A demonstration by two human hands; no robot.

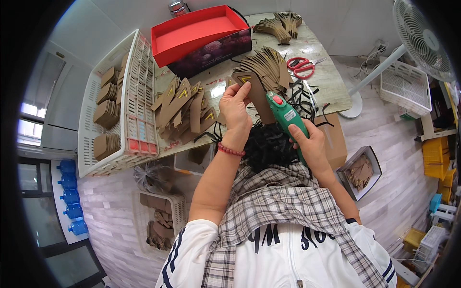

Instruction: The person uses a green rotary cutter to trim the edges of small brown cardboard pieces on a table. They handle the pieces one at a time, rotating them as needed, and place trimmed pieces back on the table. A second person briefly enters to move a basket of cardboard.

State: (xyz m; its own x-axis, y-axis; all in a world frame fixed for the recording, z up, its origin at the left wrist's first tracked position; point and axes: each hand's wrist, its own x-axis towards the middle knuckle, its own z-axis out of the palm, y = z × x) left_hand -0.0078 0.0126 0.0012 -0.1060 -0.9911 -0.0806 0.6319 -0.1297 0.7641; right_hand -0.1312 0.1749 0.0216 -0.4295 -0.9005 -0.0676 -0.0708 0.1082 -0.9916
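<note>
My left hand [236, 103] pinches a flat brown strap-shaped piece [259, 98] with a yellow V mark near its rounded end. A green hand-held power tool [288, 115] with a red button is gripped in my right hand [311, 144]. Its front end lies right beside the brown piece; whether they touch, I cannot tell. Black strip scraps [271, 144] are heaped on my lap below, and more of them lie on the table to the right. Left of my hands is a loose pile of brown pieces [180, 108]. A fanned stack of them [264, 65] lies just beyond.
Red-handled scissors [303, 67] lie on the table [331, 81] at the right. A red box tray [201, 31] stands at the back, with another fanned stack [278, 29] nearby. White crates [139, 91] flank the left edge. A fan [422, 38] and a box of pieces [360, 173] are at the right.
</note>
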